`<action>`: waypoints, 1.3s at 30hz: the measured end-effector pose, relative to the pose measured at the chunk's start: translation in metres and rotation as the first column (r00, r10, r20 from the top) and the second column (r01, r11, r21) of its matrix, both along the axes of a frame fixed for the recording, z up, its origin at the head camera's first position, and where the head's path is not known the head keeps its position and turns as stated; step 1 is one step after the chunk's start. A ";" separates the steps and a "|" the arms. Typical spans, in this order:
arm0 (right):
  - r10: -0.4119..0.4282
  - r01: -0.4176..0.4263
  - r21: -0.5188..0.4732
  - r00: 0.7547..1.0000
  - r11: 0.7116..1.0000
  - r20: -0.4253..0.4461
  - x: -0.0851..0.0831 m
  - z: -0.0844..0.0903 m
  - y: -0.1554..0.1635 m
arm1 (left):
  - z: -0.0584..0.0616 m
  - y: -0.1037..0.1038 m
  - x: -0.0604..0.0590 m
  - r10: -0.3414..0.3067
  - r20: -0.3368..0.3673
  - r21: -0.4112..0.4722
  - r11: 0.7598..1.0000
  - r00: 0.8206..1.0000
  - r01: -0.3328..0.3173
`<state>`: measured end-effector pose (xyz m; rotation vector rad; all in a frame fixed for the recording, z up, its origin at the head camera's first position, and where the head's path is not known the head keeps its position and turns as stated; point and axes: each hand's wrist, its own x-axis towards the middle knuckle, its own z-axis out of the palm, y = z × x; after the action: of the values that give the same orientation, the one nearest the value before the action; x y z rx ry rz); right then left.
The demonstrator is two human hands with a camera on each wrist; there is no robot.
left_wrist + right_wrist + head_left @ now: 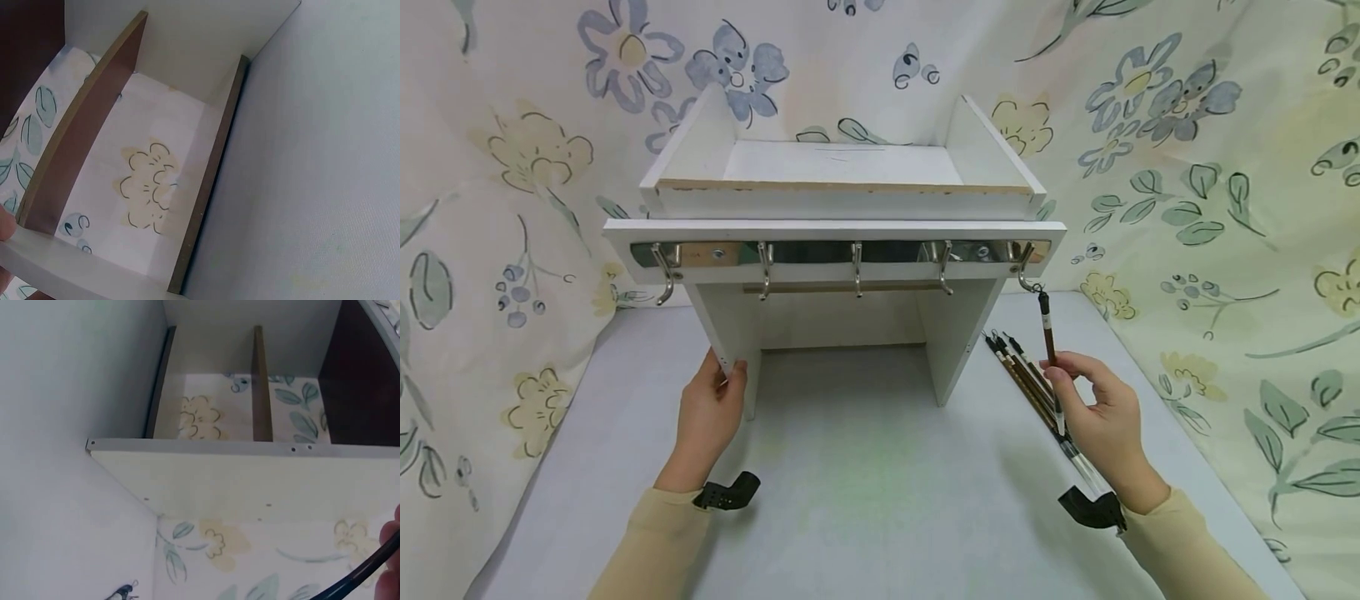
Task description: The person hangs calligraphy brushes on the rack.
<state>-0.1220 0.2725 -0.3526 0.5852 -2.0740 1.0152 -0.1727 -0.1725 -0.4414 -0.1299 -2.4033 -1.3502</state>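
A white shelf (842, 204) with a row of metal hooks (857, 271) along its front stands on the table. My left hand (709, 412) grips the lower front edge of the shelf's left side panel, thumb on the near side. My right hand (1097, 408) pinches a calligraphy brush (1048, 321) by its brown handle, between thumb and fingers. The brush is upright, white tip down, its dark loop at the rightmost hook (1025, 267). In the right wrist view the brush's dark shaft (359, 572) crosses the lower right corner beside my fingertips.
Several more calligraphy brushes (1026, 375) lie side by side on the table right of the shelf, partly behind my right hand. Flowered cloth (1195, 208) hangs behind and at both sides. The pale tabletop (865, 500) extends in front of the shelf.
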 end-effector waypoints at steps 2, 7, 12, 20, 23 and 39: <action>-0.003 0.003 -0.007 1.000 1.000 -0.007 0.000 0.000 0.000 | 0.000 0.000 0.000 -0.001 -0.004 0.001 1.000 1.000 0.001; -0.014 0.014 -0.005 1.000 1.000 -0.003 0.001 0.000 0.000 | 0.000 0.000 0.000 0.001 0.001 -0.006 1.000 1.000 -0.001; -0.010 0.009 -0.015 1.000 1.000 -0.006 0.001 0.000 0.001 | 0.000 0.000 -0.001 0.004 0.008 -0.006 1.000 1.000 -0.004; -0.022 0.022 -0.023 1.000 0.999 -0.010 0.001 -0.001 0.001 | -0.001 0.000 -0.001 0.006 -0.004 -0.001 1.000 1.000 -0.006; -0.027 0.027 -0.024 0.999 0.999 -0.016 0.001 -0.001 0.001 | 0.000 0.000 -0.001 0.005 -0.005 0.000 1.000 1.000 -0.005; -0.011 0.011 -0.036 1.000 0.999 -0.007 -0.003 -0.007 0.002 | 0.001 0.000 0.000 0.005 0.018 0.002 1.000 1.000 -0.005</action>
<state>-0.1253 0.2746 -0.3598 0.5577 -2.0460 1.0407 -0.1727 -0.1721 -0.4406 -0.1119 -2.4151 -1.3571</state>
